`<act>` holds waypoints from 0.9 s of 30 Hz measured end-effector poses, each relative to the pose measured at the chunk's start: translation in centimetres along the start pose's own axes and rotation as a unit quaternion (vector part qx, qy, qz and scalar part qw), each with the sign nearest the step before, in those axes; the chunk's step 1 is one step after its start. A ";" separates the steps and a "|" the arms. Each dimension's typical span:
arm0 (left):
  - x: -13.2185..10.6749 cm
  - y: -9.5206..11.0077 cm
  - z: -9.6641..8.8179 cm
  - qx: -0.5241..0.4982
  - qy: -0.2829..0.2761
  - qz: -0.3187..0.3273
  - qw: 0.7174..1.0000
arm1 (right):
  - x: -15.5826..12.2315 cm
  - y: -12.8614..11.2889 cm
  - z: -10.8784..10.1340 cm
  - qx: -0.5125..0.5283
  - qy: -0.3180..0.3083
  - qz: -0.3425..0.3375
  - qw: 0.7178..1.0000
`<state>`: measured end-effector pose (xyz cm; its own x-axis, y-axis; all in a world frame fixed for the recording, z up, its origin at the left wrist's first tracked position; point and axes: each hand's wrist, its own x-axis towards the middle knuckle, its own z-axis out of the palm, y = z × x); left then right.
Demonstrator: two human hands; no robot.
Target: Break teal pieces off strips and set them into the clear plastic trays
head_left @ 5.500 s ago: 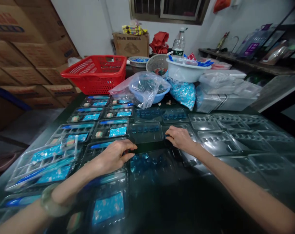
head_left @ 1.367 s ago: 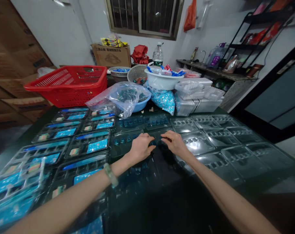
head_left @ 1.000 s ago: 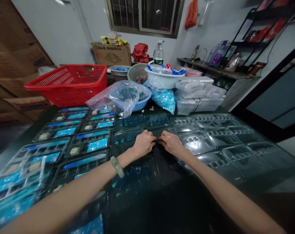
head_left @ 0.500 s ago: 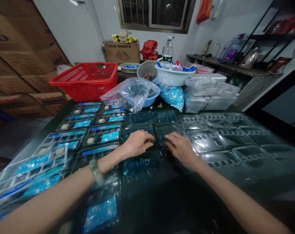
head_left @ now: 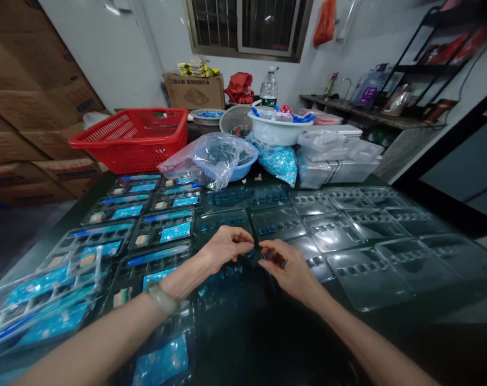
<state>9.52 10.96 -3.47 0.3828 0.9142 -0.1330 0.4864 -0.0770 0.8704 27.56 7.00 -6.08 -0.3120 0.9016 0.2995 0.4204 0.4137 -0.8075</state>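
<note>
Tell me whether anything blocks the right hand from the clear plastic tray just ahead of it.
Nothing visible does. The right hand sits just short of the near edge of the clear plastic tray, which holds small blue pieces, and no object stands between them.

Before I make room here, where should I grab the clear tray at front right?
Pinch the near rim of the clear plastic blister tray, coming from your side. It lies flat, and that plain edge runs outside the raised pockets.
</note>
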 end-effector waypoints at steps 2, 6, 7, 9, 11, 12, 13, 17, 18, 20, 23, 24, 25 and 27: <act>-0.3 0.2 0.2 -0.067 0.004 -0.019 0.998 | -0.1 -0.6 0.5 0.020 0.024 0.000 1.000; -1.0 1.0 1.3 -0.191 0.021 -0.042 0.980 | -0.2 -1.4 1.0 0.060 0.072 -0.001 0.996; -1.1 1.3 1.5 -0.236 0.028 -0.049 0.970 | -0.2 -1.5 1.0 0.070 0.080 -0.002 0.994; -1.3 2.0 1.7 -0.319 0.040 -0.061 0.945 | -0.5 -1.7 0.9 0.083 0.096 -0.004 0.992; -1.5 2.5 1.9 -0.364 0.041 -0.060 0.928 | -0.7 -1.7 0.7 0.093 0.114 -0.006 0.989; -1.6 2.7 1.9 -0.377 0.038 -0.057 0.924 | -0.8 -1.7 0.6 0.100 0.123 -0.005 0.987; -1.7 2.9 1.9 -0.389 0.032 -0.053 0.919 | -0.9 -1.7 0.5 0.111 0.130 0.001 0.985; -2.2 3.0 2.0 -0.420 0.008 -0.035 0.907 | -1.2 -1.5 0.4 0.213 0.133 0.061 0.966; -2.3 3.0 2.1 -0.422 0.005 -0.032 0.906 | -1.3 -1.5 0.4 0.243 0.129 0.074 0.959; -2.5 3.1 2.2 -0.410 0.002 -0.024 0.912 | -1.4 -1.6 0.4 0.285 0.122 0.084 0.947; -2.8 3.7 2.3 -0.312 0.011 0.001 0.950 | -1.4 -1.9 0.4 0.312 0.117 0.070 0.940; -2.9 4.0 2.3 -0.261 0.017 0.020 0.965 | -1.5 -1.9 0.3 0.320 0.115 0.066 0.938; -3.0 4.3 2.2 -0.205 0.023 0.045 0.978 | -1.5 -1.9 0.2 0.329 0.112 0.066 0.935; -3.2 4.8 2.2 -0.097 0.032 0.104 0.989 | -1.5 -1.7 0.0 0.352 0.102 0.075 0.927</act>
<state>12.33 6.80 0.09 0.4046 0.9106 0.0842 0.2391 -0.1942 0.9514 27.29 4.90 -5.17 -0.0964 0.9773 0.1889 -0.2367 0.1618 -0.9580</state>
